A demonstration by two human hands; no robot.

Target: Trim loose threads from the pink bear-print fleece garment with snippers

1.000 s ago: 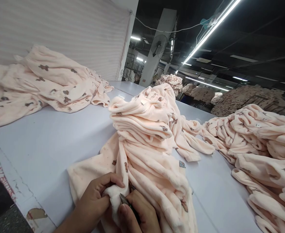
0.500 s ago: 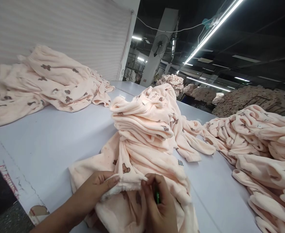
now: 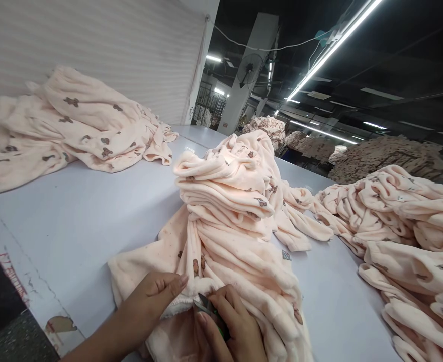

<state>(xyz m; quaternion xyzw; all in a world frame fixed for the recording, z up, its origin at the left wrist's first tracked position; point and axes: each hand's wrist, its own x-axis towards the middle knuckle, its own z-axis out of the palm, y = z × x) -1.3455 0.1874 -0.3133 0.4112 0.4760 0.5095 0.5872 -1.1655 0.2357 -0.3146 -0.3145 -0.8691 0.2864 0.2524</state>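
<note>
Snips point(image 3: 207, 306) at garment point(image 3: 244, 271) hem

Hands: right point(image 3: 238, 324) curled round snips, blades parted, bottom center; left point(image 3: 151, 299) beside hem, thumb close to fingers, can't tell if gripping. Garment bunched on counter point(image 3: 93, 221), lower center.

The fleece garment point(image 3: 244, 271) is pale peach, scattered with brown bear prints, its hem point(image 3: 179, 305) fuzzy white. Against it, the snips point(image 3: 208, 307) show grey blades and a touch of green. Left of the garment, a heap point(image 3: 89, 128) repeats the peach with brown motifs; right of it, another heap point(image 3: 406, 216) does likewise. Beneath it, the counter point(image 3: 93, 216) is pale bluish grey.
</note>
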